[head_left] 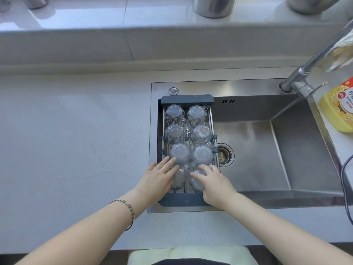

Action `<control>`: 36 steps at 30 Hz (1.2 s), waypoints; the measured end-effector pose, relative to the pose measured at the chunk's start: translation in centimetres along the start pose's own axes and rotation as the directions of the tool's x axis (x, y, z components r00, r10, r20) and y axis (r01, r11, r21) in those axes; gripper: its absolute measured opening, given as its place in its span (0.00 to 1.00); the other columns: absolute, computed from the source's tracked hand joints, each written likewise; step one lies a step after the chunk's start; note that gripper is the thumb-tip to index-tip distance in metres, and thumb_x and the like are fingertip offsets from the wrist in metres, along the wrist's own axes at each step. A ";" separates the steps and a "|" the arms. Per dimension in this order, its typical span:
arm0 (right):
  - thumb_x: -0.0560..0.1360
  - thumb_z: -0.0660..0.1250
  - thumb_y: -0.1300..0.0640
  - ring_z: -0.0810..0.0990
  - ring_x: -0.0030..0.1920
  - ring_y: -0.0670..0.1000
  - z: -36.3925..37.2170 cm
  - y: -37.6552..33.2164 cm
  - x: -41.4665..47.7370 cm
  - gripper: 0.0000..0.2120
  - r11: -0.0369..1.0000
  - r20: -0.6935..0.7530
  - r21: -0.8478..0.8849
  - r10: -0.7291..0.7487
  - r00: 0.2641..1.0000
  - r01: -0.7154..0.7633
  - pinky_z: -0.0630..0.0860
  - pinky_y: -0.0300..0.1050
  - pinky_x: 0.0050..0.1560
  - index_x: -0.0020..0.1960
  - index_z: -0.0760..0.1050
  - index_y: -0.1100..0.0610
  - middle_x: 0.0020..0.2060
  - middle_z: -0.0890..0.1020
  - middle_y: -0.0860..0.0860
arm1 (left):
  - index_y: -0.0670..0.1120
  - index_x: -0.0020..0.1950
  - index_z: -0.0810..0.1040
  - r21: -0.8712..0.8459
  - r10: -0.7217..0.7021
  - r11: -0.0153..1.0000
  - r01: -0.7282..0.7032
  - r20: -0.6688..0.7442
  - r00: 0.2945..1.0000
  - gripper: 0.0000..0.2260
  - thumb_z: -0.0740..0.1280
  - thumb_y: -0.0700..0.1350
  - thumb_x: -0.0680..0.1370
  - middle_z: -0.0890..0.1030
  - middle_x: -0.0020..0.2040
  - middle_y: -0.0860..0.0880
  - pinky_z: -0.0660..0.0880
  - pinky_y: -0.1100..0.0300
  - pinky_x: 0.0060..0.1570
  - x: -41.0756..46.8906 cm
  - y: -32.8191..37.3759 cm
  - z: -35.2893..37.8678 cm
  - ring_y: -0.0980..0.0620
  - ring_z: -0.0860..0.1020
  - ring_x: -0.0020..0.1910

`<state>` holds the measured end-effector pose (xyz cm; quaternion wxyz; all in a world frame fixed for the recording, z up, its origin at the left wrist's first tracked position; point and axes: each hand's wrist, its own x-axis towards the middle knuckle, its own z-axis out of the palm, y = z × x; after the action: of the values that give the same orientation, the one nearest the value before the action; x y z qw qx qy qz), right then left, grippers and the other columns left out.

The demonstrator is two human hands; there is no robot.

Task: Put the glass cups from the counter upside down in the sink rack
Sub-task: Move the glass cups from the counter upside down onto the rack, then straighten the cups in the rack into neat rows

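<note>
A dark blue sink rack (pixel 186 99) spans the left end of the steel sink. Several clear glass cups stand upside down in it in two columns, for example one at the far left (pixel 174 113) and one mid right (pixel 201 133). In the nearest row, my left hand (pixel 158 177) rests with spread fingers on the left glass cup (pixel 178 179). My right hand (pixel 215 183) grips the right glass cup (pixel 196 181), which stands base up. Both hands hide much of these two cups.
The grey counter (pixel 76 140) stretches left of the sink. The sink basin (pixel 257 150) with its drain (pixel 225 154) lies right of the rack. A faucet (pixel 305 77) and a yellow detergent bottle (pixel 338 108) stand at the far right. Steel pots (pixel 212 6) sit on the back ledge.
</note>
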<state>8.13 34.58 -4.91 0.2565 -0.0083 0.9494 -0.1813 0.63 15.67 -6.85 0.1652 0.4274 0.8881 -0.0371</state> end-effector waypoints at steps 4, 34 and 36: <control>0.70 0.57 0.67 0.59 0.71 0.55 -0.2 0.0 0.1 0.31 0.998 0.087 0.050 -0.028 0.996 0.024 0.67 0.49 0.67 0.71 0.62 0.50 0.73 0.61 0.50 | 0.50 0.54 0.82 -0.065 -0.079 0.995 0.078 -0.017 0.997 0.24 0.79 0.50 0.60 0.83 0.59 0.48 0.82 0.55 0.44 -0.7 -0.4 -0.3 0.49 0.82 0.56; 0.66 0.72 0.50 0.73 0.64 0.54 -10.2 3.9 15.9 0.34 0.767 -0.213 0.563 0.495 0.842 -0.308 0.70 0.44 0.58 0.69 0.65 0.54 0.64 0.74 0.55 | 0.46 0.71 0.62 0.052 0.003 0.999 -0.009 0.110 0.994 0.29 0.65 0.31 0.73 0.66 0.70 0.44 0.74 0.53 0.52 18.4 -9.0 -8.0 0.42 0.66 0.65; 0.66 0.72 0.52 0.72 0.63 0.53 -10.4 3.9 14.5 0.34 0.769 -0.275 0.586 0.485 0.830 -0.255 0.66 0.40 0.56 0.69 0.65 0.53 0.63 0.74 0.54 | 0.44 0.68 0.66 0.001 -0.020 1.000 0.020 0.060 0.998 0.26 0.64 0.30 0.72 0.68 0.67 0.43 0.73 0.53 0.52 18.0 -8.9 -7.6 0.42 0.68 0.63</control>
<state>-9.29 40.18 -4.93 0.0747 0.2921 0.8763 -0.3757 -18.70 25.11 -6.20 0.1914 0.4171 0.8870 -0.0519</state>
